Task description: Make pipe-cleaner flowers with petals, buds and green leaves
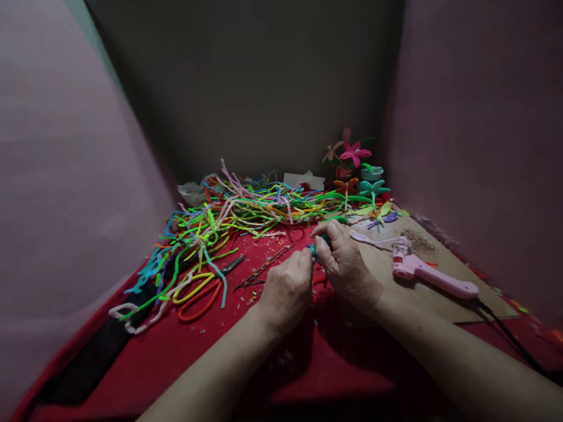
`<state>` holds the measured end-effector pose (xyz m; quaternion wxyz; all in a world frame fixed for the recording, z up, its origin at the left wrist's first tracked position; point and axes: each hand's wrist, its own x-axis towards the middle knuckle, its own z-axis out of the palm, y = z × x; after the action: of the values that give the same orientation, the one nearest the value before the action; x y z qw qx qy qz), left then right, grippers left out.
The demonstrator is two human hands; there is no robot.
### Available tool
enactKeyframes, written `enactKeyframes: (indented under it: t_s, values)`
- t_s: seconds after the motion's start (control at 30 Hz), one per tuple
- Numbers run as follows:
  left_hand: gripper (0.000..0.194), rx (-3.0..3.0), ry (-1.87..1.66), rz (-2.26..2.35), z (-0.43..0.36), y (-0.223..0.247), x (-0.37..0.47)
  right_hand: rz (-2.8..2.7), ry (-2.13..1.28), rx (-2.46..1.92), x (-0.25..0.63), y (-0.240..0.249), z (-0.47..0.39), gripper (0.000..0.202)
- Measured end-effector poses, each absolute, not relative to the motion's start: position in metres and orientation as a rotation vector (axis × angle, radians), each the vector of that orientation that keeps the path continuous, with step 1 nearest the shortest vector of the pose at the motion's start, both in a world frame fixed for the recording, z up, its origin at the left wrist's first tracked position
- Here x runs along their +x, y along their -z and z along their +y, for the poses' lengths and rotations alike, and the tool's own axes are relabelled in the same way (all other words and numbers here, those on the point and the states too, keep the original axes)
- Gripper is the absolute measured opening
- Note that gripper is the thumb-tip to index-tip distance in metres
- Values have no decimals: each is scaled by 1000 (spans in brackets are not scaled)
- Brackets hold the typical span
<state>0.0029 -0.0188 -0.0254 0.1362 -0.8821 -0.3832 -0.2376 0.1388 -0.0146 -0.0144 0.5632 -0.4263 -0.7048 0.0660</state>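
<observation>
Pipe cleaner, blue-green, is pinched above the worktop by closed fingers of my left hand and right hand; I'd expect it light, soft, bendable, best held near its ends.

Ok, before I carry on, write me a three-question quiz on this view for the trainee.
1. True or false: the pink tool rests on the brown board.
2. The scissors have handles coloured: A, blue and white; B, yellow and red; C, all black.
3. Fill in: the left hand and right hand hold a small piece coloured ____.

Key: 1, true; 2, B; 3, blue-green.
</observation>
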Motion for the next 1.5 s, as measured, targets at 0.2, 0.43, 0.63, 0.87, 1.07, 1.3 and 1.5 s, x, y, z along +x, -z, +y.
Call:
enactKeyframes:
  t_s: [0.2, 0.43, 0.63, 0.87, 1.07, 1.3, 1.5]
  values:
    - [17, -2559, 805, -1014, -17, 27, 3, -1655, -179, -1002, 139, 15, -15, 10]
    - [16, -2590, 1117, -1095, -18, 22, 6, -1615, -247, -967, 139, 14, -15, 9]
    - [13, -2514, 1026, -988, -13, 23, 0, -1583, -424, -959, 140, 10, -18, 10]
    - [16, -2454, 824, -929, -13, 25, -3, -1527, -439, -980, 139, 10, -21, 15]
    - [13, -2463, 824, -929, -14, 26, -2, -1483, -456, -944, 138, 13, -20, 16]
    - [13, -2449, 852, -925, -14, 27, -1, -1419, -565, -894, 140, 16, -18, 16]
    - [12, -2487, 861, -926, -14, 25, 0, -1480, -485, -906, 140, 15, -18, 18]
